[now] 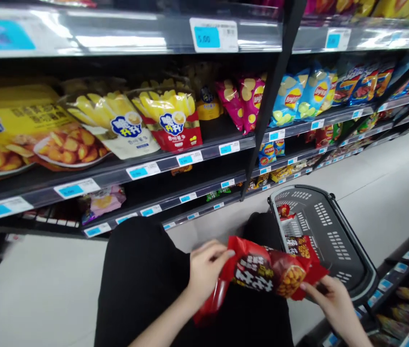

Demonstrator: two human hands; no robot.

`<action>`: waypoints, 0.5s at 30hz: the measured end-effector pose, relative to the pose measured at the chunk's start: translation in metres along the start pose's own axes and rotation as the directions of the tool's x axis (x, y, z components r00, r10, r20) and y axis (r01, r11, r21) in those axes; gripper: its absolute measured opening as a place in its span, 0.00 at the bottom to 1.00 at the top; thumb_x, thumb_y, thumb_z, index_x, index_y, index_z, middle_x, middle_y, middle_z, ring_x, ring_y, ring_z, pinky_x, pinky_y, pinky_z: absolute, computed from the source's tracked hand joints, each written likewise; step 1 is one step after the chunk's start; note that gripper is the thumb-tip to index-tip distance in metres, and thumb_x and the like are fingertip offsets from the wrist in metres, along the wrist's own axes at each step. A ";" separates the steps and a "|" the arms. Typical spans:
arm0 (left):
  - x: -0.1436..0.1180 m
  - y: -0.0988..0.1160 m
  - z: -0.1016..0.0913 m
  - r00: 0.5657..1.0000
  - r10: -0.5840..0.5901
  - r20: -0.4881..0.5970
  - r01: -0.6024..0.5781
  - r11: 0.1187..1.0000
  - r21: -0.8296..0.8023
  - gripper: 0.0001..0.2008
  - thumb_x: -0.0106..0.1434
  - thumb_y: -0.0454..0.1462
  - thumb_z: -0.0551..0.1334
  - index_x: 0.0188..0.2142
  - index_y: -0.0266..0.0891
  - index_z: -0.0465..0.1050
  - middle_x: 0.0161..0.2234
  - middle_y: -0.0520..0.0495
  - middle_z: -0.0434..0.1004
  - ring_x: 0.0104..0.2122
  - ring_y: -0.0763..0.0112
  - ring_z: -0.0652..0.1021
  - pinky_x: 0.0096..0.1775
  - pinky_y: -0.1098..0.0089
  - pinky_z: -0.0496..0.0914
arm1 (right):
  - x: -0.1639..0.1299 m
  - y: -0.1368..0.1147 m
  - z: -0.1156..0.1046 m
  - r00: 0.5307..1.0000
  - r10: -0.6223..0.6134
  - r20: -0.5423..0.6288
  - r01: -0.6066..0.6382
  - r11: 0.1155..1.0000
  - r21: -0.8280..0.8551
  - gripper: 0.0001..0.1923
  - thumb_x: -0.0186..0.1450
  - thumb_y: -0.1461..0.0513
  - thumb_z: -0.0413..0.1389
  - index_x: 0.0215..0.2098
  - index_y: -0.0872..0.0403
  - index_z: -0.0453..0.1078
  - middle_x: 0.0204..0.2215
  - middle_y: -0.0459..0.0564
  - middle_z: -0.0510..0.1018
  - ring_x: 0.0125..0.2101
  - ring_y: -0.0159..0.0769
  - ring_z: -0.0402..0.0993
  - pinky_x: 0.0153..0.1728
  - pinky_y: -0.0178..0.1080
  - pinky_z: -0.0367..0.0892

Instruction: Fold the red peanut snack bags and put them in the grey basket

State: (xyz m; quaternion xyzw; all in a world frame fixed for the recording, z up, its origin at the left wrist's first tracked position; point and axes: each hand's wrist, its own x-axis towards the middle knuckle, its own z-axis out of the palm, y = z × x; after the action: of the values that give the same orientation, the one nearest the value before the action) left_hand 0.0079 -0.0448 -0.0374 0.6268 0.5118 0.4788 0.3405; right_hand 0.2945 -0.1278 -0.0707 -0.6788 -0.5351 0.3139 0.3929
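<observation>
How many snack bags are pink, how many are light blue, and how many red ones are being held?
Pink chip bags: 2
Light blue chip bags: 2
Red snack bag, held by left hand and right hand: 1
Total: 5

Stocked snack shelves (204, 159) line a pale tiled floor (388, 183).

You are working under bright, even overhead light. Glare streaks the top shelf edge (117, 33) and the glossy red snack bag (269, 272). Shelf interiors sit in deep shadow. Wide-angle distortion bends the shelves, and the corners blur.
</observation>
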 end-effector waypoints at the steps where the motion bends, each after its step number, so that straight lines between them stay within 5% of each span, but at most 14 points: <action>1: -0.002 0.005 0.007 0.993 0.118 0.032 -0.119 0.993 0.020 0.09 0.55 0.31 0.62 0.19 0.36 0.70 0.18 0.54 0.69 0.19 0.78 0.69 0.23 0.78 0.63 | 0.011 0.010 -0.010 1.000 0.023 -0.011 -0.023 1.000 -0.007 0.15 0.48 0.53 0.61 0.13 0.54 0.68 0.11 0.43 0.67 0.13 0.31 0.61 0.14 0.32 0.59; 3: -0.004 0.012 0.032 0.942 0.299 0.153 -0.305 0.952 0.017 0.06 0.57 0.29 0.60 0.24 0.37 0.72 0.23 0.52 0.73 0.22 0.78 0.73 0.26 0.78 0.66 | 0.037 0.033 -0.030 0.988 0.093 -0.126 -0.089 0.995 0.035 0.13 0.49 0.54 0.60 0.16 0.54 0.68 0.11 0.42 0.66 0.14 0.30 0.60 0.14 0.31 0.58; 6: 0.005 0.009 0.092 0.850 0.342 0.400 -0.382 0.924 0.021 0.05 0.59 0.30 0.59 0.33 0.37 0.73 0.27 0.50 0.75 0.25 0.75 0.75 0.29 0.77 0.68 | 0.086 0.075 -0.048 0.940 0.208 -0.271 -0.144 0.960 0.239 0.11 0.48 0.58 0.59 0.30 0.53 0.70 0.22 0.44 0.73 0.22 0.32 0.68 0.23 0.32 0.65; 11: 0.056 -0.019 0.201 0.754 -0.037 0.656 -0.192 0.943 0.273 0.07 0.56 0.28 0.60 0.34 0.39 0.73 0.30 0.48 0.77 0.31 0.67 0.77 0.34 0.70 0.71 | 0.166 0.147 -0.048 0.869 0.331 -0.369 -0.105 0.851 0.514 0.13 0.46 0.62 0.59 0.32 0.51 0.66 0.30 0.46 0.74 0.30 0.35 0.71 0.30 0.36 0.67; 15: 0.085 -0.036 0.230 0.702 -0.087 0.706 -0.211 0.922 0.324 0.13 0.56 0.31 0.60 0.42 0.40 0.70 0.34 0.46 0.77 0.39 0.62 0.75 0.47 0.58 0.68 | 0.221 0.207 -0.036 0.900 0.323 -0.293 -0.058 0.754 0.654 0.11 0.45 0.61 0.60 0.27 0.52 0.65 0.33 0.48 0.74 0.36 0.39 0.72 0.37 0.41 0.66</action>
State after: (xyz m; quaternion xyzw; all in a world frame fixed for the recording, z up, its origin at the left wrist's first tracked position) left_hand 0.2159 0.0608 -0.1200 0.8330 0.4022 0.1034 0.3657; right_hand 0.4747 0.0555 -0.2341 -0.6078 -0.2364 0.3729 0.6600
